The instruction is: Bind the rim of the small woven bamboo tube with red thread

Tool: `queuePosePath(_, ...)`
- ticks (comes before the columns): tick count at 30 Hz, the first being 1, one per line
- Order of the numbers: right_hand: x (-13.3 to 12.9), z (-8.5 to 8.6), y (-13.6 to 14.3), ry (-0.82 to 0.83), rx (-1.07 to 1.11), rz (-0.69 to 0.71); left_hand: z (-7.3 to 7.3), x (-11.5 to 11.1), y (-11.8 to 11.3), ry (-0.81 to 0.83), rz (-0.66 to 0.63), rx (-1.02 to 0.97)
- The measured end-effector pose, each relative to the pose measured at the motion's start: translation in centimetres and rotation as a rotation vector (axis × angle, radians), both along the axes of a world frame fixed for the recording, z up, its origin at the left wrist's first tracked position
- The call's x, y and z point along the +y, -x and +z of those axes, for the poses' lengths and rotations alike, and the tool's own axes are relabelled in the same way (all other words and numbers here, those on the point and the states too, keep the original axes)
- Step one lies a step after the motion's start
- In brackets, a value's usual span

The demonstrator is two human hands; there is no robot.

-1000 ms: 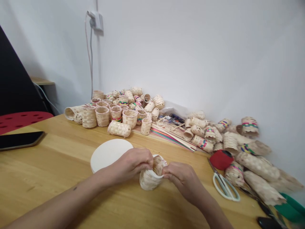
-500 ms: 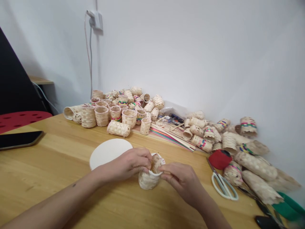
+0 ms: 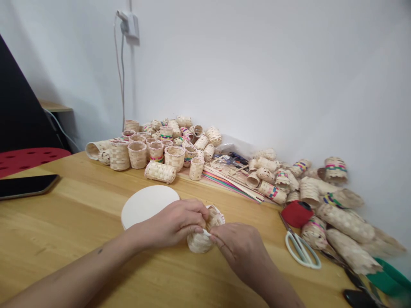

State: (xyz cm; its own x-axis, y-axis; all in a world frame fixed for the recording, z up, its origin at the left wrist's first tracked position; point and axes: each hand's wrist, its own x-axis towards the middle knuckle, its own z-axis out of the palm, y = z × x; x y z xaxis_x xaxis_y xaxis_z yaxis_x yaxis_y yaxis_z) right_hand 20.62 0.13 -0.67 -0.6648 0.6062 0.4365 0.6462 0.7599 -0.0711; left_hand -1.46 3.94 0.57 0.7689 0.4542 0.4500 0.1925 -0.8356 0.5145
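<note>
A small woven basket (image 3: 199, 243) of pale strips stands tilted on the wooden table between both hands, its open mouth showing. White and reddish binding runs along part of its rim. With fingers over the left side of that rim, my left hand (image 3: 183, 220) grips the basket, its fingertips partly inside the mouth. On the near right of the rim, my right hand (image 3: 239, 244) is closed with thumb and fingers pinched together; whether they hold the rim or a strand is hidden. Behind my left forearm lies a white round disc (image 3: 149, 205).
Several woven baskets (image 3: 138, 155) crowd the table's back edge, beside flat coloured strips (image 3: 231, 186). More woven pieces (image 3: 345, 222) pile up on the right, near scissors (image 3: 302, 250) and a red roll (image 3: 297, 214). A phone (image 3: 27, 187) lies at the left.
My right hand has moved slightly left along the near rim and turned, its knuckles now more on top. My left hand keeps its grip on the basket.
</note>
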Motion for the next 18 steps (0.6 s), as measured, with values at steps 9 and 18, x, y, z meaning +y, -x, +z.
queuePosePath(9, -0.22, 0.19, -0.12, 0.012, -0.026, -0.049, -0.54, -0.4, 0.16, -0.2, 0.102, -0.291)
queuePosePath(18, -0.38, 0.12, 0.12, 0.024, -0.016, -0.07, -1.01, -0.58, -0.61, -0.179, 0.008, -0.132)
